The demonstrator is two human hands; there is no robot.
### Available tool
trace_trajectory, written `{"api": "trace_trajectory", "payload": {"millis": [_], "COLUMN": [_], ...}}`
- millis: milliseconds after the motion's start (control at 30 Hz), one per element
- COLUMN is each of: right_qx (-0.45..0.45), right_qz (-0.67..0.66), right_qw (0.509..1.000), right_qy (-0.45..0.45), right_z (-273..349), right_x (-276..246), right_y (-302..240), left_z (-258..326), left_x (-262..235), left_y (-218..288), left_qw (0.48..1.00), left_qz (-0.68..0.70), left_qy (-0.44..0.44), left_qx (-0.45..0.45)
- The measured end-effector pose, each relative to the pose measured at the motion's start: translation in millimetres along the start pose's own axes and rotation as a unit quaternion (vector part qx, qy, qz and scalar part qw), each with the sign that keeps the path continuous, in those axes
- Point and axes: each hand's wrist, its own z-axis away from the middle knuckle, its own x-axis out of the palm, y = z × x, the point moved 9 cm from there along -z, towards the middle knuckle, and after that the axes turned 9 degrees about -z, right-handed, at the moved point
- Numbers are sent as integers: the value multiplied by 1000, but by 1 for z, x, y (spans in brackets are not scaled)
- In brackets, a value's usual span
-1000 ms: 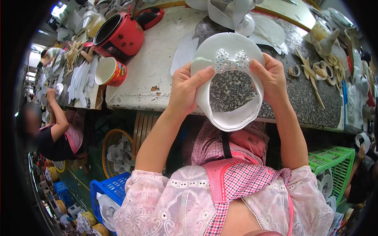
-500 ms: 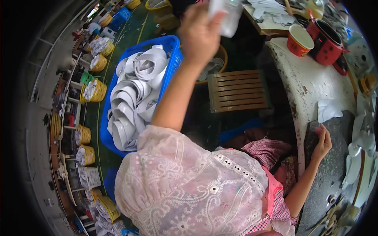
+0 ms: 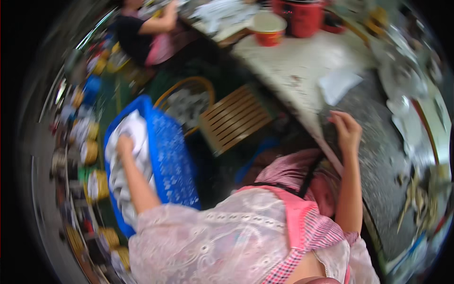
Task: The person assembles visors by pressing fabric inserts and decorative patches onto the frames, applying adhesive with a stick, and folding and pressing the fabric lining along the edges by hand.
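Observation:
My left hand [image 3: 125,144] reaches down into a blue plastic basket [image 3: 172,163] on my left, among curled white sheet-like pieces [image 3: 134,124]. Blur and the pieces hide its fingertips, so its grip does not show. Over the near edge of a dark grey slab [image 3: 373,156] on the right, my right hand [image 3: 347,132] is raised with thumb and fingers drawn together. Anything in that pinch is too small to make out. Just beyond those fingers, a few flat white pieces [image 3: 338,86] lie partly on the slab.
A slatted wooden stool [image 3: 235,119] stands beside a yellow-rimmed round basket [image 3: 208,85] holding white pieces. On the pale worktable [image 3: 293,61] are a red-and-white tub [image 3: 267,29] and a red pot [image 3: 302,19]. Another person [image 3: 142,33] works at the far left.
My left hand has come down from high ahead, where it held a whitish piece, into the blue basket. My view has swung, shifting the table and basket leftward. My right hand stays by the slab.

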Motion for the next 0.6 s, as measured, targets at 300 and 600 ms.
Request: {"api": "trace_trajectory", "payload": {"millis": [300,600], "right_qx": [-6,-43], "right_qz": [-8,-125], "right_qw": [1000,980], "right_qy": [-21,147], "right_z": [-3,-19], "right_x": [4,-41], "right_y": [0,-5], "left_z": [-89,-75], "left_x": [64,47], "left_y": [22,-78], "left_qw": [985,987], "left_qz": [71,-41], "left_qy": [-48,-152], "left_qx": [151,28]}}
